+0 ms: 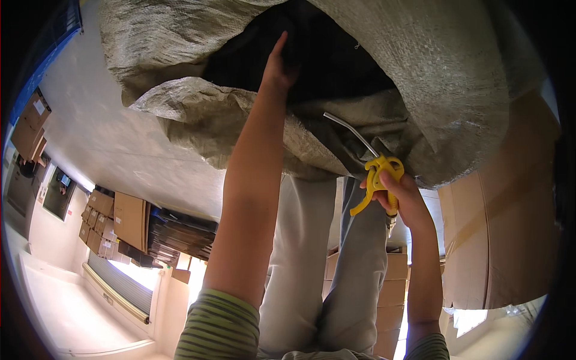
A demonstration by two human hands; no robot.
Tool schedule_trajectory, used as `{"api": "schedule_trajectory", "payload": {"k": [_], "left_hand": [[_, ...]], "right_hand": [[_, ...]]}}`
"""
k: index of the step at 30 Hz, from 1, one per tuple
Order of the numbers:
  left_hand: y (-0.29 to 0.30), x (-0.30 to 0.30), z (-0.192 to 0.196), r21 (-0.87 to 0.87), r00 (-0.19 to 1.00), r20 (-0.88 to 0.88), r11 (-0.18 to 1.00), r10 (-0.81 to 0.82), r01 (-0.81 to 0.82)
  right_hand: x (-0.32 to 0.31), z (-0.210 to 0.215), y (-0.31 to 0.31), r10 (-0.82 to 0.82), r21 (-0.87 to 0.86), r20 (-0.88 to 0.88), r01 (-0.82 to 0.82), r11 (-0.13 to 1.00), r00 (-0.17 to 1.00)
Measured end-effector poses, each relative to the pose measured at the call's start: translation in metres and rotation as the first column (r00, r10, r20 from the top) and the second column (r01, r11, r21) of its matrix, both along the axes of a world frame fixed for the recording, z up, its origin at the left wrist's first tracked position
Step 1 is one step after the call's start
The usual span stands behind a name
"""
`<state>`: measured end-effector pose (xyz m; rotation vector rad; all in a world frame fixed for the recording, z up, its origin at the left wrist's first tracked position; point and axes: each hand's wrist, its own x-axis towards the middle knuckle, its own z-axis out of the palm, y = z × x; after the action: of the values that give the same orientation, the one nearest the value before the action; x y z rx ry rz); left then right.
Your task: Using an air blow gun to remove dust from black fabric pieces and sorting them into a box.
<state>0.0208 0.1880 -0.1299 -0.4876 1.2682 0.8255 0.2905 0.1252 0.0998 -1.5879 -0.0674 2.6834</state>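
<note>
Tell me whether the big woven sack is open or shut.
Open: the sack's mouth gapes wide around a dark inside, with the left hand at the opening.

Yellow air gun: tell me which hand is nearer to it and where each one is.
Right. The right hand grips the air gun by its handle; the left hand is apart from it, at the sack's dark opening.

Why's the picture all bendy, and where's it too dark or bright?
Head view: the fisheye lens bends the big carton near the rim; head view: it's nearly black inside the woven sack, obscuring part of the left hand; head view: white glare below the carton.
</note>
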Motion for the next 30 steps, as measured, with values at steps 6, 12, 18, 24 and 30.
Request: {"api": "schedule_trajectory", "payload": {"k": [6, 12, 18, 24, 30], "left_hand": [[-0.031, 0.002, 0.089, -0.025, 0.800, -0.570, 0.978, -0.184, 0.207], [-0.052, 0.009, 0.197, -0.139, 0.671, -0.642, 0.918, -0.370, 0.372], [-0.077, -0.024, 0.233, -0.171, 0.755, -0.591, 0.958, -0.285, 0.228], [-0.126, -0.071, 0.252, -0.435, 0.993, -0.061, 0.893, 0.097, -0.114], [-0.157, -0.073, 0.284, -0.444, 0.996, -0.085, 0.893, 0.036, -0.070]], "right_hand": [[-0.022, 0.020, 0.013, -0.110, 0.088, 0.279, 0.088, 0.992, 0.954], [-0.020, 0.047, 0.018, 0.149, 0.094, 0.416, -0.206, 0.974, 0.897], [-0.021, 0.084, 0.030, 0.166, 0.125, 0.537, -0.272, 0.954, 0.827], [-0.021, 0.099, 0.016, 0.395, 0.014, 0.263, -0.413, 0.911, 0.880], [-0.018, 0.110, -0.008, 0.463, 0.097, 0.470, -0.565, 0.819, 0.751]]}}
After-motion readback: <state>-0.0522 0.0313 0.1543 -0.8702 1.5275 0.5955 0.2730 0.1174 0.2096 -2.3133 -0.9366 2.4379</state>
